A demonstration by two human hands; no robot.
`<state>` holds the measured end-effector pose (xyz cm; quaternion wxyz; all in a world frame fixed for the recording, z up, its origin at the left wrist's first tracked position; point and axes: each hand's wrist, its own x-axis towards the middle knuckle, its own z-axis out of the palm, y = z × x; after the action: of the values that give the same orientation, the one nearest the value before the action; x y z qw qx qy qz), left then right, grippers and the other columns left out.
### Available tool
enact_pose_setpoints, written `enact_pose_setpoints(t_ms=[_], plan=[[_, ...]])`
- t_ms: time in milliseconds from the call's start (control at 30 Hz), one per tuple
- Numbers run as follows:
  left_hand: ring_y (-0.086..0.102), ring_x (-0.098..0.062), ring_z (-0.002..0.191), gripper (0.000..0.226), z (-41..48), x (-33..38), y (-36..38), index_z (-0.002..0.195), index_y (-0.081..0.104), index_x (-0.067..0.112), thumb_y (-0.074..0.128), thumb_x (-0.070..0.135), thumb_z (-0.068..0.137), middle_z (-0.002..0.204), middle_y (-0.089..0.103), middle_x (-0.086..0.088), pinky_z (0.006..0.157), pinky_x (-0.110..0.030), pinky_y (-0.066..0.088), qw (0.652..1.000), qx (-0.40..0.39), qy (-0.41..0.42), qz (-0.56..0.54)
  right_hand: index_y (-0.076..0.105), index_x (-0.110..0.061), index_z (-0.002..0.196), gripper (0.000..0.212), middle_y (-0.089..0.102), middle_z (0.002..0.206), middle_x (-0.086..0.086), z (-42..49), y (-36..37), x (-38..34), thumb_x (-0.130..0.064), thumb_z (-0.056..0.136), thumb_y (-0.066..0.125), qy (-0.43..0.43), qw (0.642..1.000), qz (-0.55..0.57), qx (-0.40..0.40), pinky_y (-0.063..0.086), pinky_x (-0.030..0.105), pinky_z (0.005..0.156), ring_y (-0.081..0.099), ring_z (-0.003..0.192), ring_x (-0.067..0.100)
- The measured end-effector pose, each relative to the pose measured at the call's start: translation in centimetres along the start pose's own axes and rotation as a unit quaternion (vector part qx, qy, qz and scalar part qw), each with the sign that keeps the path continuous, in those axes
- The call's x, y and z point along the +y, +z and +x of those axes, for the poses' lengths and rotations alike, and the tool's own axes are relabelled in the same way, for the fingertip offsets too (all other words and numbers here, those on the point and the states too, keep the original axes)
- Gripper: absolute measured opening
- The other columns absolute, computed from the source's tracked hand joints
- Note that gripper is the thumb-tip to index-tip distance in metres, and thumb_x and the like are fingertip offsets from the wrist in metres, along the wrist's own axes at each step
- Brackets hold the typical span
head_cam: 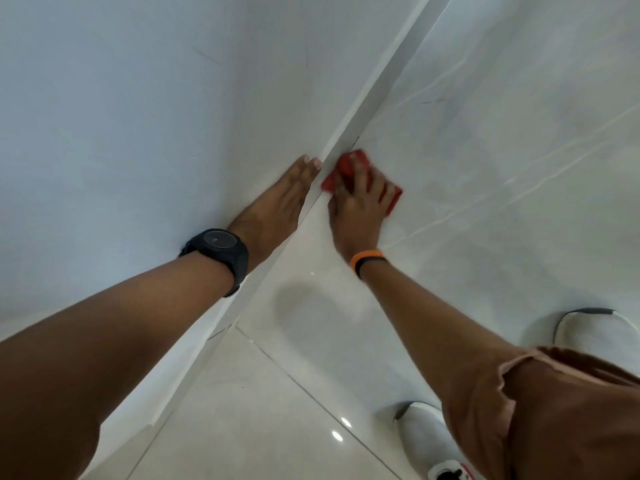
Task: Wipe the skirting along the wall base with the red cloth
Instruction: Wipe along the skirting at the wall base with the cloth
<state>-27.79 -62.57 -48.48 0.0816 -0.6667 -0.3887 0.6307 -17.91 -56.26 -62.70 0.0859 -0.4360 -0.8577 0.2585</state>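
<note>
The white skirting [360, 112] runs diagonally along the base of the white wall [138, 116], from lower left to upper right. My right hand [360, 206] presses the red cloth [349, 168] against the skirting where it meets the floor; my fingers cover much of the cloth. My left hand [273, 206] lies flat on the wall just above the skirting, fingers together and holding nothing. A black watch sits on my left wrist and an orange band on my right.
Glossy pale marble floor tiles [485, 168] spread to the right of the skirting. My two white shoes [422, 434] [588, 327] stand on the floor at the lower right, near my brown-clad knee [554, 410].
</note>
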Motion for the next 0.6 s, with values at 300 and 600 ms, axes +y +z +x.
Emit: enact_pose_setpoints(t_ms=[300,600], plan=[[-0.003,-0.061,0.156,0.086,-0.1,-0.2,-0.3,0.163,0.013,-0.013,0.038,0.049,0.110,0.166,-0.001,-0.046,0.129,-0.068,0.002,1.000,-0.014,-0.005,0.014,0.070,-0.025,0.118,0.025,0.055,0.141,0.009,-3.1,1.0,1.5,-0.020,0.095,0.061,-0.282,0.952,-0.085,-0.089,0.037,0.060,0.099,0.051,0.123,0.038],[-0.006,-0.058,0.157,0.077,0.6,0.9,0.3,0.160,0.004,-0.020,0.035,0.033,0.114,0.166,-0.008,-0.044,0.130,-0.065,0.000,1.000,-0.010,-0.017,0.013,0.063,-0.034,0.128,0.032,0.044,0.152,0.007,7.3,-3.4,5.5,-0.035,0.099,0.049,-0.055,0.992,-0.113,-0.010,0.034,0.057,0.102,0.044,0.129,0.039]])
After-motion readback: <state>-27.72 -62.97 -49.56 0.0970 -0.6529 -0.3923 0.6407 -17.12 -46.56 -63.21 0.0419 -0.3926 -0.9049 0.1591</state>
